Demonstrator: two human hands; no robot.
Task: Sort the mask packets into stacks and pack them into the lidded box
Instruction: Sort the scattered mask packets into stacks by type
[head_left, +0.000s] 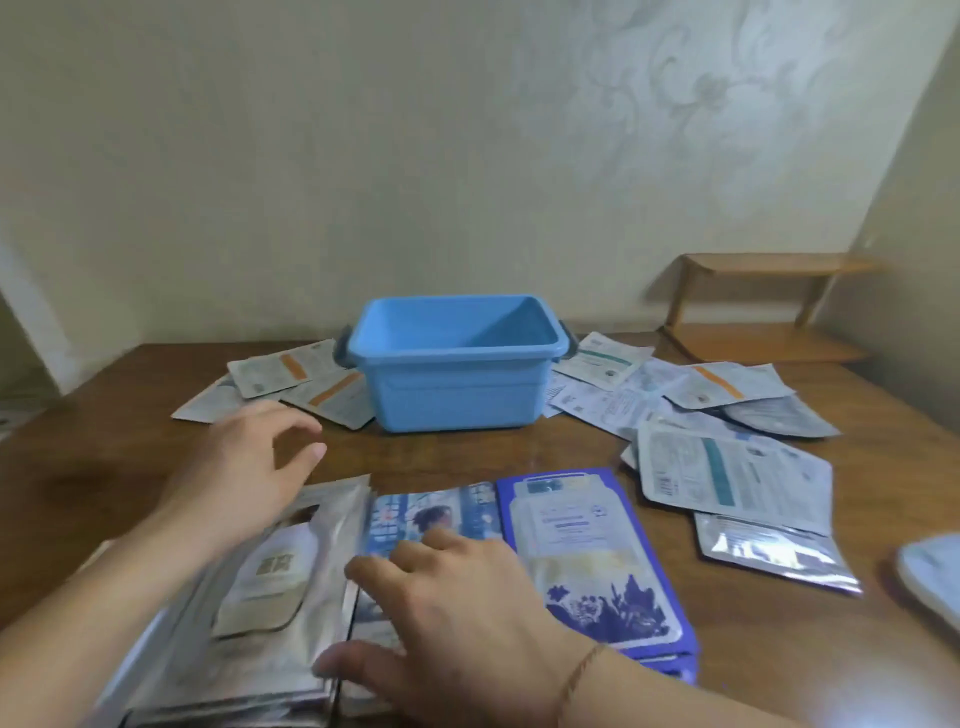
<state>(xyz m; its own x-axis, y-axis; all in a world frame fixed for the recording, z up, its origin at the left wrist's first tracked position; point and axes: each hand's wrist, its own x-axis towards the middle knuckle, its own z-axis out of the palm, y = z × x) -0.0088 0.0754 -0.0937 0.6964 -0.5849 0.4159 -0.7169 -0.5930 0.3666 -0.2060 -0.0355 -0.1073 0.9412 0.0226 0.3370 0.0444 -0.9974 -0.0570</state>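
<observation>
Three sorted stacks lie at the near desk (457, 452) edge: silver stack (249, 597), blue photo stack (441, 512), purple stack (597, 561). Right hand (462, 618) rests flat on the blue photo stack w/ fingers straight, prob. to square it. Left hand (244, 467) hovers relaxed, holding nothing. Blue box (457, 364) stands behind, lid off, ready for packing; loose packets (727, 462) lie both sides of it.

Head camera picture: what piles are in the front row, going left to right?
Silver foil packet stack → light blue pictured packet stack under the right hand → purple-bordered packet stack → loose silver foil packet.

Wooden table (519, 447), blue box (457, 384), mask packets (732, 473)
</observation>
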